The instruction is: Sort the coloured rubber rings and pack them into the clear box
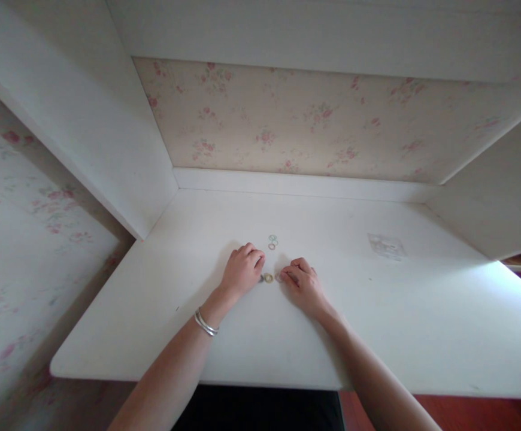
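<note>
My left hand [242,269], with silver bangles [205,323] at the wrist, rests on the white desk with its fingers curled together. What its fingertips hold, if anything, is hidden. A dark small ring [261,279] shows partly under its edge. Beside that lies a yellowish ring [268,278], between the two hands. My right hand [303,281] is closed, thumb and forefinger pinched at a pale small ring [279,278] on the desk surface. Slightly farther back sit green rings [272,238] and a reddish ring [272,246], close together.
A clear plastic bag [386,246] lies on the desk [377,335] to the right. White side panels [99,108] and a back ledge [305,182] bound the desk. Floral wallpaper [264,120] covers the wall behind.
</note>
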{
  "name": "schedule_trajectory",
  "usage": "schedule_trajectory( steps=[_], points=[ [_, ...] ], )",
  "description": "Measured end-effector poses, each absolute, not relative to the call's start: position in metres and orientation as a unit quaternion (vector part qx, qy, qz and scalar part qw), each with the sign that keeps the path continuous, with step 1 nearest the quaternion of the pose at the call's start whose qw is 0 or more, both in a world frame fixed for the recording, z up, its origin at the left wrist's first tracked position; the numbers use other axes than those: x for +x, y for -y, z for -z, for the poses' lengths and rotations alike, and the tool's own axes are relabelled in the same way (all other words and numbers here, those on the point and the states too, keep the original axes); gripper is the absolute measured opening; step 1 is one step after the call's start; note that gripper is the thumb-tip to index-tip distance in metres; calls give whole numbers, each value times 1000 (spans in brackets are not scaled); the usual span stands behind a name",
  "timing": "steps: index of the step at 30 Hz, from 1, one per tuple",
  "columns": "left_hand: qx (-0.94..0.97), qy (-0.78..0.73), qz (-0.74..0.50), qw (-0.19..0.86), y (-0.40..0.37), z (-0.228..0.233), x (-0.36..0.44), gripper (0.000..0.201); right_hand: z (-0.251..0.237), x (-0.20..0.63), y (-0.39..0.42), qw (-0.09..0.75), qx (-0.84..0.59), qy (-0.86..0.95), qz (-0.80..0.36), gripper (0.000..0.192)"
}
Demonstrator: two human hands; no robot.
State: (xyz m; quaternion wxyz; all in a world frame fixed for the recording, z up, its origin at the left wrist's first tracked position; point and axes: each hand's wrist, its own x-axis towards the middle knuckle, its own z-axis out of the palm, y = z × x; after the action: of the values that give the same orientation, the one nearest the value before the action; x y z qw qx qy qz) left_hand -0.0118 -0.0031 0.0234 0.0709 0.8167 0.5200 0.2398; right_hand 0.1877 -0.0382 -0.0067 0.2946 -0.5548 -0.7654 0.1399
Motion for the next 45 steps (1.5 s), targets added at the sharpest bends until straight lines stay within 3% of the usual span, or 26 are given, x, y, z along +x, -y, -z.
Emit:
schedule_trajectory(
  steps=[20,30,38,45],
  points=[
    [818,-521,-233,74,4,-25,-12,17,1,182,42,252,-559,781,-115,25],
    [812,-528,-238,71,4,-25,-12,18,0,185,22,315,-570,746,-137,25],
    [797,-545,-251,73,0,-25,-18,18,-13,169,-20,162,-578,797,-66,23],
    [793,-545,-258,83,0,-23,-19,16,-15,169,-25,115,-587,795,-97,21]
  ],
)
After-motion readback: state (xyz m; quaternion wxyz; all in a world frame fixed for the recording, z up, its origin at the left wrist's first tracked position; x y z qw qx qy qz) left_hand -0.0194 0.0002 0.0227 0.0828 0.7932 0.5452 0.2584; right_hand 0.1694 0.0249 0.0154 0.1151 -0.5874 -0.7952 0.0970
